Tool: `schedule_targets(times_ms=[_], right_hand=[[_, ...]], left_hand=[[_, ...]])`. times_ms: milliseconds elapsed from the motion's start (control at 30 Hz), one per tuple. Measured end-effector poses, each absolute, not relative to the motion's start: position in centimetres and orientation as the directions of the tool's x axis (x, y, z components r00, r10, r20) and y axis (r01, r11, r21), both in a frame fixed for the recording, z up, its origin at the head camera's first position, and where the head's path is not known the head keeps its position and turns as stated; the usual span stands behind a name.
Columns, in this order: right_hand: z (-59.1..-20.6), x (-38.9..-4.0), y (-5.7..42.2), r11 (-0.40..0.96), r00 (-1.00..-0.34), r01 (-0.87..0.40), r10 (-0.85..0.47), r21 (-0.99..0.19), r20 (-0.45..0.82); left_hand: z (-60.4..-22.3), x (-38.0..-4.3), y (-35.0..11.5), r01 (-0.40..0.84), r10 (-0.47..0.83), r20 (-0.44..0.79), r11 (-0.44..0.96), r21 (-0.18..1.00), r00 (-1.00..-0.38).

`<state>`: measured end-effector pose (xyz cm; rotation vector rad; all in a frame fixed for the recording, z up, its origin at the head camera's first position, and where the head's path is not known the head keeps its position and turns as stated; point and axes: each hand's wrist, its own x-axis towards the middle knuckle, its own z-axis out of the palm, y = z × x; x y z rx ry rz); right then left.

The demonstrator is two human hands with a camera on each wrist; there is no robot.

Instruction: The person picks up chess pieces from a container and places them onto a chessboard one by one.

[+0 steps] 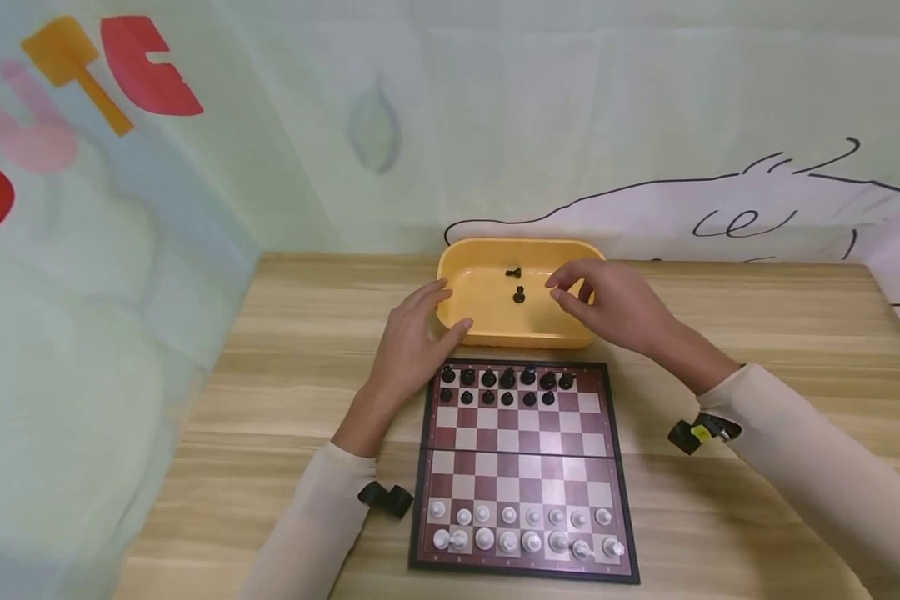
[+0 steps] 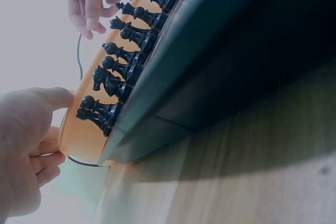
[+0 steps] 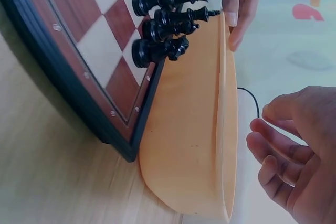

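Note:
A yellow plastic tray (image 1: 525, 341) stands behind the chessboard, with two small black chess pieces in it. One piece (image 1: 513, 272) lies on its side; the other (image 1: 519, 294) is nearer the front. My left hand (image 1: 408, 342) grips the tray's left front corner, thumb over the front rim and fingers at the left end. Over the tray's right side hovers my right hand (image 1: 618, 304), fingers loosely bent, thumb and forefinger slightly apart with nothing visible between them. In the right wrist view, this hand (image 3: 299, 156) is likewise without a piece.
The chessboard (image 1: 521, 425) lies in front of the tray. Black pieces (image 1: 507, 379) fill most of its two far rows, leaving squares at the right end. White pieces (image 1: 508, 542) stand in the two near rows. A printed cloth (image 1: 495, 125) hangs behind the wooden table (image 1: 285, 400).

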<state>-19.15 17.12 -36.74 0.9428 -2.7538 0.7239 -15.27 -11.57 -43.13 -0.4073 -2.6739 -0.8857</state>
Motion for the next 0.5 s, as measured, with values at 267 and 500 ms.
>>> schedule_targets(times_ms=[267,500], right_hand=[[-37.1,-21.5,15.4,0.711,-0.808,-0.588,-0.534,-0.385,0.247],[-37.4,-23.3,13.9,0.734,-0.815,-0.578,-0.544,-0.357,0.201]], left_hand=[[-43.1,-15.2,-11.8,0.361,0.176,0.369,0.769,0.527,-0.913],[-43.2,-15.1,-11.9,0.363,0.178,0.371,0.772,0.522,-0.911]])
